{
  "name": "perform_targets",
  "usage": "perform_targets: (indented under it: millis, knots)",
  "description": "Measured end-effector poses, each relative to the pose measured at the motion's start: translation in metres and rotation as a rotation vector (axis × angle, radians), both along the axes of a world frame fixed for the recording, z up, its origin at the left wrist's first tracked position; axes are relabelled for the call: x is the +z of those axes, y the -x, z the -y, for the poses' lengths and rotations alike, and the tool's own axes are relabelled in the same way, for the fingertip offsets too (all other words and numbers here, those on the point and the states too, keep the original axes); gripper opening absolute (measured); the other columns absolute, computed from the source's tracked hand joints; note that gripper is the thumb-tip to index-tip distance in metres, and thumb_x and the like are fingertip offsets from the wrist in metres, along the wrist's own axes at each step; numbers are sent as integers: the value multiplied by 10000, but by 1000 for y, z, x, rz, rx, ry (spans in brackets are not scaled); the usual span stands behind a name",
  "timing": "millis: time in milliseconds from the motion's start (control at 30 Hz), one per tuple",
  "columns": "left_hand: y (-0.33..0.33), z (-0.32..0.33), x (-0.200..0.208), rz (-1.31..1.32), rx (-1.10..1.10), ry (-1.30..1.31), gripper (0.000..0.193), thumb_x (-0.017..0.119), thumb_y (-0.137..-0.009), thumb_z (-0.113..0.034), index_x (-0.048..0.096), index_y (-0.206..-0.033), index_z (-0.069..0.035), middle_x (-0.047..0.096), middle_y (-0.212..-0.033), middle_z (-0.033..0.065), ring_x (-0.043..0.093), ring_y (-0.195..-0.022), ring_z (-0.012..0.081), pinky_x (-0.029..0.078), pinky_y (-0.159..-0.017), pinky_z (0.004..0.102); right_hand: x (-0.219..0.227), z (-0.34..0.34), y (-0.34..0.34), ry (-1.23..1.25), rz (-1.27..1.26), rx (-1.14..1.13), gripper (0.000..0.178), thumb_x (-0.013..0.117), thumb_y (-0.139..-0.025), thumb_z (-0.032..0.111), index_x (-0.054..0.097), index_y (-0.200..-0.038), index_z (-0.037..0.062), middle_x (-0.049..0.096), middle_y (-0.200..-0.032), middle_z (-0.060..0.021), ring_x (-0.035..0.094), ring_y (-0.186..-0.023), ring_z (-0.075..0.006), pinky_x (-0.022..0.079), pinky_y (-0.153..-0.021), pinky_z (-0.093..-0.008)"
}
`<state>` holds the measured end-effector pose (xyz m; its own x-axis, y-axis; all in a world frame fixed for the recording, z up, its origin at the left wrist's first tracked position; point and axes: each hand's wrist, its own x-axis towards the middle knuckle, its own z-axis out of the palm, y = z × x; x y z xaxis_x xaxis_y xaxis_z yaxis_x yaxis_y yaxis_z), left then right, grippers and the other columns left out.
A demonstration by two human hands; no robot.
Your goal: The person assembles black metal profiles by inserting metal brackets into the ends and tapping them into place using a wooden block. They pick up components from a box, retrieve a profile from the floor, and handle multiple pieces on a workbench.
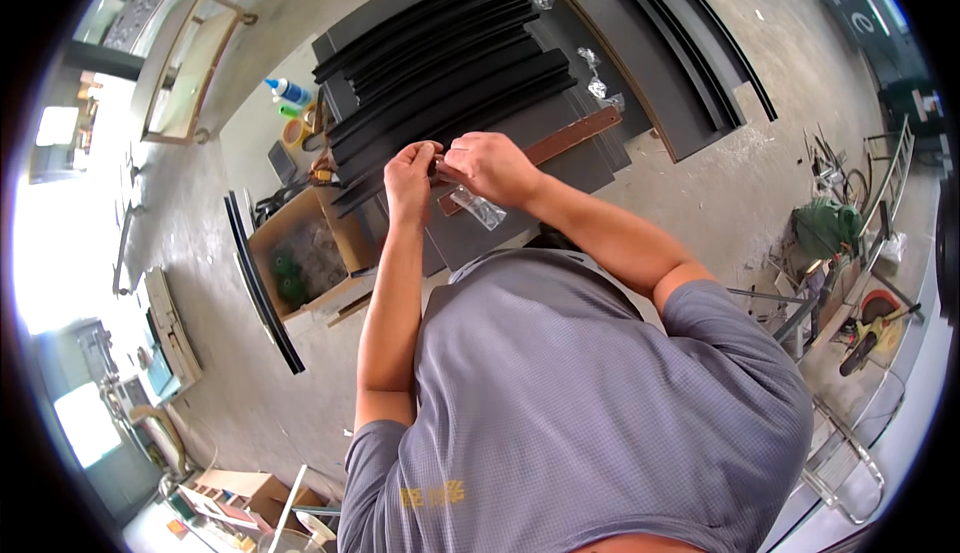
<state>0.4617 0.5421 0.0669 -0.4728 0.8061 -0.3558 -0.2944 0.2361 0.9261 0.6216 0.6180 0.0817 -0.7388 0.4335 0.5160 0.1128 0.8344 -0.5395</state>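
Note:
My two hands meet over the near edge of a stack of dark panels and strips. The fingers of my left hand (408,185) are closed in a pinch, and a small dark bit shows at the fingertips. Right beside it, my right hand (492,169) is curled closed with its fingertips against the same spot; what it grips is mostly hidden. A crumpled clear plastic bag (478,209) shows just below the right hand; I cannot tell whether it hangs from the fingers or lies on the panel. Under the hands runs a reddish-brown flat bar (572,139).
Long black strips (450,83) lie across the stack, with clear plastic bags (597,87) to their right. At left are a blue-capped bottle (290,91), a tape roll (294,133) and an open cardboard box (262,245). More dark panels (690,103) lie at right.

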Motion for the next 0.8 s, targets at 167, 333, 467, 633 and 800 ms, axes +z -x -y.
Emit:
perform_targets:
  millis: [167,333,467,633,800]
  knots:
    - [14,-26,-2,-231,173,-109,217,548,-1086,-154,681,-1039,11,683,-773,69,453,-469,55,340,-434,220,11,12,-14,52,-151,-160,227,748,-899,106,608,-733,40,623,-757,-101,625,-745,-346,519,-650,-415]
    - [6,-33,26,-301,-45,-189,200,560,-1093,-169,691,-1067,-20,718,-849,68,446,-506,33,346,-449,195,-19,-8,-24,1167,-269,-126,176,636,-981,49,730,-1110,-26,762,-1045,-126,730,-953,-190,572,-834,-339]
    - [-26,-42,49,-669,-302,-93,234,587,-1062,-140,692,-1210,7,776,-1017,117,654,-695,97,556,-678,262,-24,-27,-24,1906,-490,-21,269,573,-1026,140,668,-1227,-11,733,-1062,-111,726,-966,-227,586,-819,-356]
    - [-29,-54,53,-689,-448,-46,603,595,-879,4,532,-1477,-37,670,-1366,185,667,-735,161,559,-803,315,-35,-39,-28,2047,-552,189,262,600,-1049,219,667,-1203,18,726,-1036,-108,723,-905,-219,591,-764,-342]
    - [-33,-57,70,-889,-374,-20,399,740,-917,-149,659,-1276,4,740,-1133,127,652,-738,92,548,-751,274,-41,-43,-30,1925,-664,22,171,770,-939,85,707,-1081,13,727,-986,-73,711,-852,-161,577,-701,-291]
